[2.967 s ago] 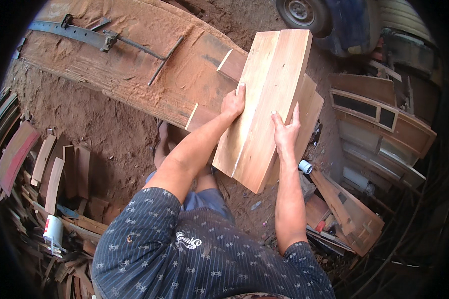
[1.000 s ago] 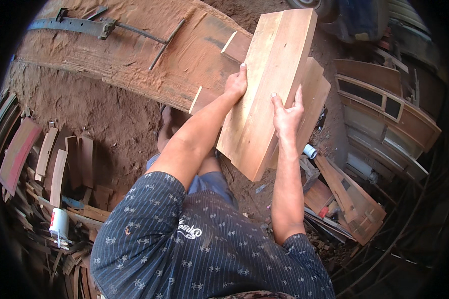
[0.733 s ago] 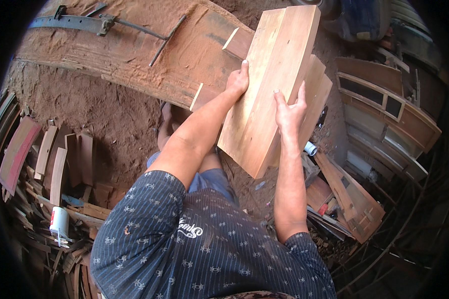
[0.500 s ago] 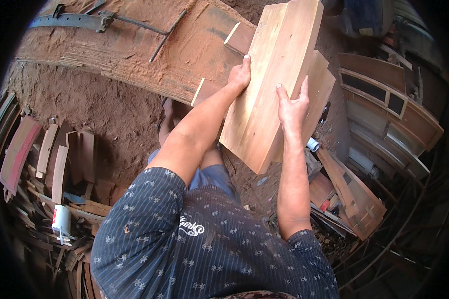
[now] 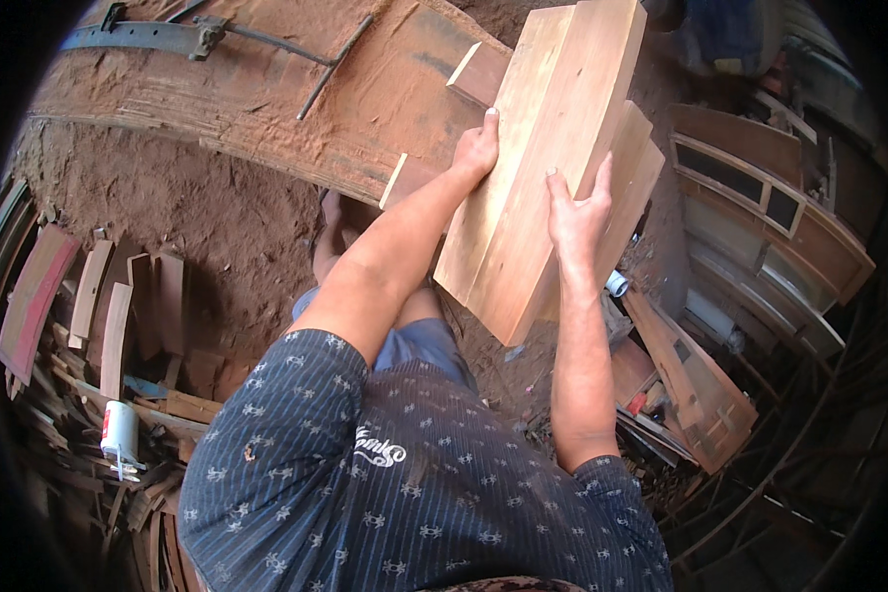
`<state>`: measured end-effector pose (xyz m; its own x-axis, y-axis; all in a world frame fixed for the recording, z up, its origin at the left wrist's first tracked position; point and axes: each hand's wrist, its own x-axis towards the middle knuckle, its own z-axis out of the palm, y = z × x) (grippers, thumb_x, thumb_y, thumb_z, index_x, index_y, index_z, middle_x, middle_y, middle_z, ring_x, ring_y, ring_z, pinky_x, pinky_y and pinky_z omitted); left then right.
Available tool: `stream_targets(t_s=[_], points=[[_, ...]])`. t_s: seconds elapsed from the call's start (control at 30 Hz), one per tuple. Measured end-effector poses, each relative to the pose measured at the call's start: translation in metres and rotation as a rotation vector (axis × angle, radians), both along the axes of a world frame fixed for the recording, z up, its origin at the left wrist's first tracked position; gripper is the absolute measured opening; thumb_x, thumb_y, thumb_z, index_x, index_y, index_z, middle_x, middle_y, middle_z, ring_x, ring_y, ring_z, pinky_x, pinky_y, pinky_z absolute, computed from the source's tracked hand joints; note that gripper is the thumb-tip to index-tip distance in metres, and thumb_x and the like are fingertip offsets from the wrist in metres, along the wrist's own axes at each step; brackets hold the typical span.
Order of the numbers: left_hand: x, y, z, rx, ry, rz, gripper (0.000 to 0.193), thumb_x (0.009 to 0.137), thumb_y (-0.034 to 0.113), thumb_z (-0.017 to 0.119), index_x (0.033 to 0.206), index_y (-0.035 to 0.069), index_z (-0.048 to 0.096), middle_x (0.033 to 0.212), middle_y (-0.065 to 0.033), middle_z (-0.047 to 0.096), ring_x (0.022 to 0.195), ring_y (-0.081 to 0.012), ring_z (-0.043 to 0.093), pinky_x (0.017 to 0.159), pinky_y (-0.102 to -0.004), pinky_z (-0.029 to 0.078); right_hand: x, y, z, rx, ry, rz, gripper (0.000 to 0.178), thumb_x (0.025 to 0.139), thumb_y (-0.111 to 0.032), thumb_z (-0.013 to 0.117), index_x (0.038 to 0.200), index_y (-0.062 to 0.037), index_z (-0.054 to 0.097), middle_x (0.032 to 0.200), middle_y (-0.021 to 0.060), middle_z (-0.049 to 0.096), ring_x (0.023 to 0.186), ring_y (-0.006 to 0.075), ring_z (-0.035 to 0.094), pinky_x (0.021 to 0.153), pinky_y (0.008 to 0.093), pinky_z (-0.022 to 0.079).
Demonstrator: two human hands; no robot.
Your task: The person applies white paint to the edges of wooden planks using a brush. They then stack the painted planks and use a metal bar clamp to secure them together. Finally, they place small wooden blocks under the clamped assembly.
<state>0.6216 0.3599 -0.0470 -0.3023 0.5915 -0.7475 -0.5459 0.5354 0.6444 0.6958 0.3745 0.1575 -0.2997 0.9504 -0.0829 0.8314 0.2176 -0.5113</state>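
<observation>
Two pale wooden planks (image 5: 523, 168) lie edge to edge with a straight seam, tilted away from me at the end of the bench. My left hand (image 5: 477, 148) is closed on their left edge, its thumb tip up on the wood. On the right edge, my right hand (image 5: 579, 222) grips the planks, with its thumb on the top face and a finger along the side; its other fingers are hidden. Another pale board (image 5: 633, 173) shows beneath and to the right. Two short wooden pieces, one upper (image 5: 481, 74) and one lower (image 5: 405, 180), stick out to the left underneath.
A sawdust-covered bench (image 5: 237, 109) carries a long metal bar clamp (image 5: 207, 39). Wood offcuts (image 5: 118, 326) and a white container (image 5: 120, 431) lie at left. Cabinet-like wooden frames (image 5: 760, 187), a small white-and-blue container (image 5: 617, 284) and loose boards (image 5: 691, 395) are at right.
Both hands keep the same hold on the planks. The view has shifted very slightly; otherwise nothing has visibly moved.
</observation>
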Motion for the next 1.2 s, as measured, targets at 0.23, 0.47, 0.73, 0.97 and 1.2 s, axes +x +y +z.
stream_targets(t_s=[0.23,0.47,0.73,0.97,1.2], points=[[-0.002,0.000,0.001,-0.026,-0.006,-0.004,0.093,0.097,0.073,0.029,0.114,-0.011,0.067,0.121,-0.0360,0.062,0.125,-0.0454,0.056,0.106,-0.0450,0.040,-0.004,-0.006,0.005,-0.017,0.032,0.012,0.086,0.082,-0.009,0.075,0.151,0.0128,0.028,0.133,0.0328,0.059,0.122,0.0338,0.062,0.104,0.0385,0.047],[0.001,0.002,-0.003,-0.041,-0.006,0.007,0.093,0.097,0.073,0.030,0.111,-0.011,0.068,0.118,-0.0361,0.063,0.123,-0.0466,0.057,0.104,-0.0462,0.041,-0.009,-0.013,0.012,-0.022,-0.038,-0.005,0.087,0.082,-0.010,0.076,0.151,0.0123,0.027,0.135,0.0328,0.057,0.122,0.0338,0.061,0.105,0.0376,0.047],[-0.003,0.001,-0.003,-0.063,-0.025,-0.045,0.087,0.097,0.071,0.031,0.113,-0.005,0.070,0.122,-0.0325,0.064,0.124,-0.0444,0.057,0.105,-0.0460,0.042,-0.009,-0.015,0.008,-0.008,-0.008,0.014,0.089,0.081,-0.010,0.076,0.152,0.0117,0.027,0.134,0.0337,0.057,0.122,0.0346,0.061,0.105,0.0385,0.047],[-0.001,0.001,-0.002,-0.099,-0.008,-0.031,0.084,0.098,0.069,0.031,0.115,-0.004,0.070,0.122,-0.0314,0.064,0.123,-0.0443,0.058,0.104,-0.0465,0.043,-0.011,-0.018,0.007,0.009,-0.011,-0.005,0.088,0.080,-0.008,0.077,0.151,0.0116,0.029,0.130,0.0327,0.060,0.119,0.0349,0.063,0.104,0.0391,0.047],[0.003,0.000,-0.001,-0.062,0.044,0.036,0.091,0.098,0.070,0.029,0.106,-0.011,0.069,0.113,-0.0365,0.064,0.118,-0.0480,0.059,0.101,-0.0464,0.043,-0.007,-0.010,0.003,-0.002,0.011,-0.028,0.087,0.079,-0.008,0.077,0.151,0.0112,0.030,0.129,0.0312,0.062,0.117,0.0343,0.064,0.102,0.0398,0.049]])
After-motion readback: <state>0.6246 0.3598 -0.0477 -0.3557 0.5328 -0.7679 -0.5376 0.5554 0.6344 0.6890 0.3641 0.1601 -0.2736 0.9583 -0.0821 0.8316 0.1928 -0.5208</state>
